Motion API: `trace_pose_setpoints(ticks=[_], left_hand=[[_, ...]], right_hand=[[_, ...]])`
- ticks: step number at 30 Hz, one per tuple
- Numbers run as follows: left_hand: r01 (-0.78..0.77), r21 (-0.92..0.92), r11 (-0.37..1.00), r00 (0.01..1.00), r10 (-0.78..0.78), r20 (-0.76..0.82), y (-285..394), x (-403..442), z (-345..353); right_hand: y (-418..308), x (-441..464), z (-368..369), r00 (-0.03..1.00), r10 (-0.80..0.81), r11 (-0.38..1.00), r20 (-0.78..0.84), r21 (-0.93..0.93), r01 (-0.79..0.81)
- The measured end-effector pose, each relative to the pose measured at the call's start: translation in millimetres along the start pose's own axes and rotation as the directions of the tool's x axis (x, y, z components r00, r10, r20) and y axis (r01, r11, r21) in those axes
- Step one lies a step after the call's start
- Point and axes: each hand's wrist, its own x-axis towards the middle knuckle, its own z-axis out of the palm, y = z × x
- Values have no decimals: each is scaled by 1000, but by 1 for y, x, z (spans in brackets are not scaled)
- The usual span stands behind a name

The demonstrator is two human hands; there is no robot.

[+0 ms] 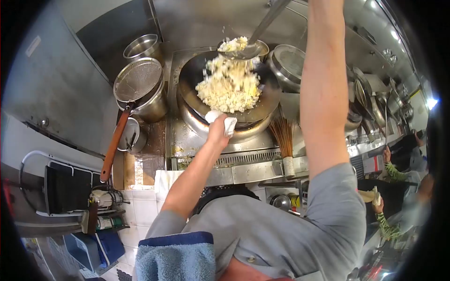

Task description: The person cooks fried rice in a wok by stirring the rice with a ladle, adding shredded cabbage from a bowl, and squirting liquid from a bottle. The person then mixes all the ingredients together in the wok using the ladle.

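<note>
- Hands apart: L hand (218, 131) clamped on white cloth (230, 125) at wok's near rim; R hand out of frame past top edge, so can't tell its grip.
- R arm (324, 93) runs up the pic, right of the wok.
- Brush (282, 133) on metal worktop (251, 173), just right of wok, bristles pointing away from body.
- Wok (190, 79) sits straight ahead of torso; L hand is at its near edge.
- Food (229, 89), white/yellow grains (prob. rice w/ egg), lies in wok directly ahead of L hand, mound's long axis approx. near-to-far.
- Ladle (268, 21) at food's far end, some grains in bowl; handle slants up & right, toward R arm's side, out of frame.
- L hand is nearer the wok rim; ladle bowl is across the food from it.
</note>
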Motion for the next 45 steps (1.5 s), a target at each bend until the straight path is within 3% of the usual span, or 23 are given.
trace_pose_setpoints(ticks=[2, 4, 6, 7, 8, 10, 12, 13, 16, 19, 22, 24, 27, 29, 32, 33, 34, 37, 38, 39, 41, 43, 45], left_hand=[[-33, 18, 999, 999, 32, 24, -4, 21, -9], [-40, 28, 999, 997, 38, 65, -10, 33, -18], [13, 53, 999, 996, -18, 90, -3, 34, -14], [31, 65, 997, 995, -37, 94, 1, 36, -14], [70, 94, 993, 993, -78, 87, -2, 33, -22], [102, 101, 990, 992, -109, 66, 6, 36, -20], [144, 69, 987, 989, -145, 21, 9, 17, -15], [148, 81, 986, 988, -152, 40, 9, 19, -16], [205, 124, 971, 977, -210, 31, 9, 22, -20], [176, 134, 975, 983, -181, 23, 16, 22, -13], [160, 110, 981, 987, -155, -48, 8, 20, -15], [164, 121, 979, 986, -161, -38, 9, 25, -16], [204, 141, 969, 979, -206, -4, 5, 26, -19], [160, 159, 974, 987, -152, -58, 9, 21, -11], [162, 204, 966, 984, -144, -101, 6, 17, -13], [155, 197, 968, 988, -147, -56, 8, 25, -16], [168, 200, 965, 986, -168, -18, 4, 27, -22], [130, 176, 976, 989, -114, -94, 5, 22, -10], [125, 166, 978, 986, -103, -134, 4, 17, -9], [104, 176, 979, 994, -97, -48, 0, 28, -20], [120, 169, 978, 992, -113, -46, 5, 25, -17], [162, 166, 973, 985, -152, -77, -6, 13, -17], [157, 183, 970, 985, -141, -98, 4, 9, -7]], right_hand=[[23, -26, 4, 999, 50, 999, -4, 11, -50], [110, -100, -18, 981, 154, 985, -116, -64, -162], [164, -139, -26, 961, 261, 962, -88, -54, -266], [167, -121, -34, 975, 215, 952, -64, -208, -223], [160, -104, -36, 965, 245, 951, -96, -170, -259], [121, -82, -49, 954, 299, 954, 39, -54, -296], [100, -106, -74, 953, 295, 955, 69, -4, -295], [121, -132, -73, 964, 243, 949, -103, -181, -259], [183, -103, -82, 981, 196, 978, 12, -70, -195], [139, -40, -68, 981, 193, 981, -10, 21, -193], [197, -61, -82, 959, 218, 976, -178, 15, -219], [219, -60, -67, 936, 342, 936, -83, 117, -332], [158, -52, -55, 930, 364, 926, 53, 89, -367], [132, -51, -35, 916, 365, 920, 167, 86, -382], [164, -116, -17, 920, 390, 921, 29, -20, -389], [178, -103, -20, 941, 336, 921, 44, -225, -318], [191, -87, -15, 955, 296, 903, -23, -319, -288], [80, -92, -52, 894, 378, 918, 239, 30, -396], [89, -107, -57, 920, 323, 941, 220, 32, -338], [97, -121, -61, 943, 266, 960, 201, 32, -278], [163, -152, -62, 982, 187, 982, 37, -15, -186], [184, -127, -62, 963, 262, 960, 57, 86, -266], [124, -109, -73, 947, 319, 931, 34, 174, -320]])
